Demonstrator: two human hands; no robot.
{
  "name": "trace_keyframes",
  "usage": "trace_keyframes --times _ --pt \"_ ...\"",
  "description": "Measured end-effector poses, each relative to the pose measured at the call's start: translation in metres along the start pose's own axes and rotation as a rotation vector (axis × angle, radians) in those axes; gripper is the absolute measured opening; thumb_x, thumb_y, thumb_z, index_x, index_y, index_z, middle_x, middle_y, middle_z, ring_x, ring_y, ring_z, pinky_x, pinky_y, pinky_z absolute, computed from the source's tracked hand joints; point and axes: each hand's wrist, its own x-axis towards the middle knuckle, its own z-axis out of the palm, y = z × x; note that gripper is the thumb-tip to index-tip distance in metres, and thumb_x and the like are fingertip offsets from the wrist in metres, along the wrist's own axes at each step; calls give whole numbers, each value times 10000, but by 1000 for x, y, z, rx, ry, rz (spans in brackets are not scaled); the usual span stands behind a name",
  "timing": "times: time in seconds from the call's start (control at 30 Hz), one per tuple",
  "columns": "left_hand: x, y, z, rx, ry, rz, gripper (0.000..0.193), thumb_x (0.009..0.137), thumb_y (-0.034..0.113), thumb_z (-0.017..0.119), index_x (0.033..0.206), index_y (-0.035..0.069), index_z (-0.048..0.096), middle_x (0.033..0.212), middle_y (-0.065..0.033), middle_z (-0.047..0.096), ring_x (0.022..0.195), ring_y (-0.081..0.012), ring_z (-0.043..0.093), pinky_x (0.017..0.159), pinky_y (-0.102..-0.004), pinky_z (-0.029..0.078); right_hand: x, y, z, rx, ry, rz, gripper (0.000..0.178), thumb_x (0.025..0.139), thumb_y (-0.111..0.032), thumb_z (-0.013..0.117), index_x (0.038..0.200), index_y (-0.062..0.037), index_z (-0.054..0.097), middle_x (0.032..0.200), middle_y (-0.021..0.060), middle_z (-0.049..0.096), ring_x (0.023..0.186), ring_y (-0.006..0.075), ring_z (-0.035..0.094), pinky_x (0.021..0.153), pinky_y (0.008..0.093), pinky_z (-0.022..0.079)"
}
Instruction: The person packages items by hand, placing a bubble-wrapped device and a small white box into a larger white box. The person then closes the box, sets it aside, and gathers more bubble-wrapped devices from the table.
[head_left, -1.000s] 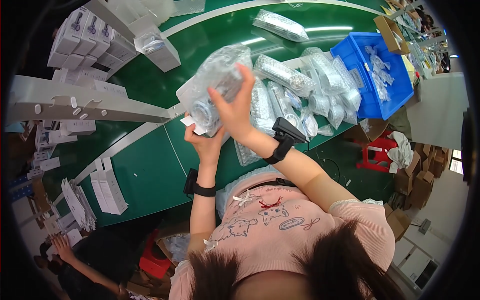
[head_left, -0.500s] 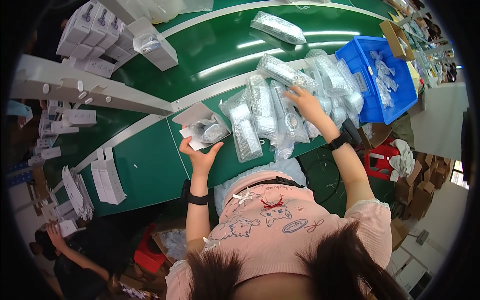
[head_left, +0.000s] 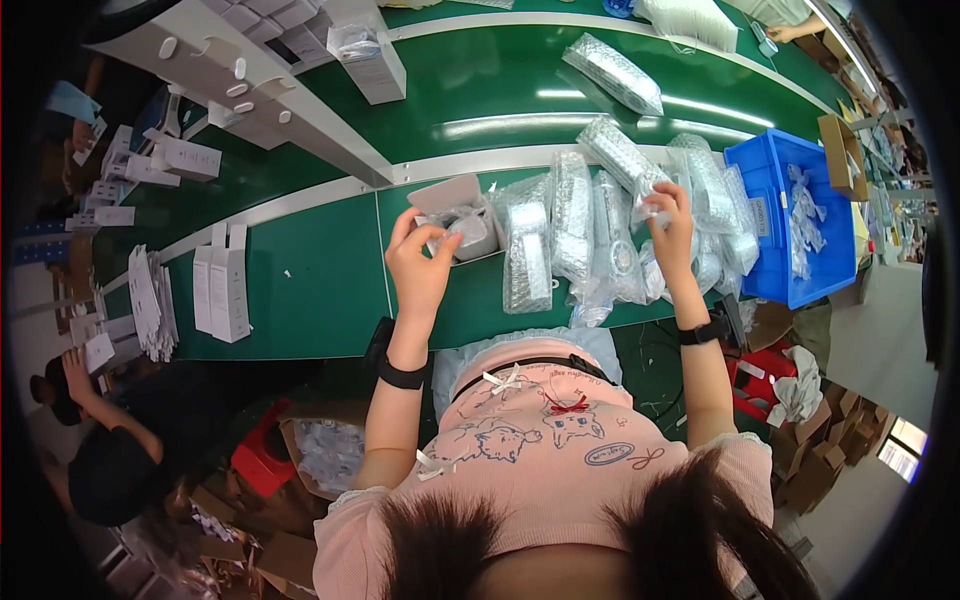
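My left hand (head_left: 420, 270) is closed at the left side of a small open white box (head_left: 462, 190), its thumb reaching over the rim. A grey-white item in a clear plastic bag (head_left: 470, 236) sits inside, partly covered by the fingers. To the right, my right hand (head_left: 673, 228) pinches the near end of a bubble-wrapped package (head_left: 617, 150) lying slanted on top of others. Between the hands, several bubble-wrapped packages lie side by side, among them a long one (head_left: 572, 215) and one next to the box (head_left: 528, 255).
A blue bin (head_left: 790, 270) with small clear bags stands right of the packages. Another wrapped package (head_left: 612, 75) lies on the farther green surface. Flat white boxes (head_left: 220, 285) rest at the left. A metal post (head_left: 300, 110) rises at the far left. Another person's hand (head_left: 78, 375) shows at lower left.
My left thumb has come in over the box, where the hand was spread before. My right hand has closed on the end of the upper bubble-wrapped package. The whole view has shifted.
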Motion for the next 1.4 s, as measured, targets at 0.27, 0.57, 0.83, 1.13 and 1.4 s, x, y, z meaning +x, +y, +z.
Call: trace_keyframes --times 0.27,0.57,0.83,1.13,1.4 --pt "23 3 -1 -20 -53 -66 164 570 54 719 642 -15 589 810 -100 583 552 -164 489 489 -264 366 66 -125 11 949 -99 -536 212 647 44 575 848 -17 542 1025 127 573 895 266 578 727 306 478" --pt "-8 4 -8 -55 70 119 131 593 60 685 644 -1 581 806 -112 581 727 -204 557 591 -287 425 70 -183 -27 331 -495 -873 281 583 -233 641 788 -50 580 995 91 519 899 265 479 753 364 407" --pt "-32 34 -20 -163 57 -5 129 623 75 662 680 -3 577 870 -155 585 763 -301 582 648 -338 457 32 -185 -12 337 -216 -775 232 602 -244 632 687 -31 599 937 81 512 835 242 461 744 361 373" --pt "-16 13 -49 -522 116 53 130 718 81 620 832 30 586 978 -77 566 795 -141 559 640 -258 448 54 -192 -26 291 -427 -851 499 595 -299 677 997 -37 540 1016 105 497 1023 279 418 861 432 337" --pt "44 -187 -267 925 679 -134 770 617 166 723 1264 70 318 1300 -183 288 1189 -334 293 911 -488 321 36 -152 44 1042 -353 -160 930 530 -225 779 1280 -7 273 1153 165 459 1183 289 335 983 425 245"
